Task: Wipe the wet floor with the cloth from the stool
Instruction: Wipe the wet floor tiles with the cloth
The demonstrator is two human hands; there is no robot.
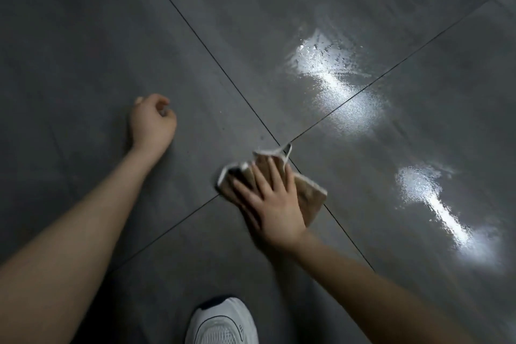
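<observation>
A folded beige cloth [310, 198] with a pale edge lies on the dark grey tiled floor [83, 36], right where four tiles meet. My right hand [269, 205] presses flat on top of it, fingers spread and pointing up-left. My left hand [152, 120] rests on the floor to the left, fingers curled in, holding nothing. Wet, shiny film with droplets [324, 56] covers the tiles up and to the right of the cloth, and a second glossy wet streak [430, 195] lies at the right. The stool is out of view.
My white sneaker [223, 321] stands at the bottom centre, just below the cloth. Dark grout lines cross diagonally under the cloth. The left tiles look matt and dry.
</observation>
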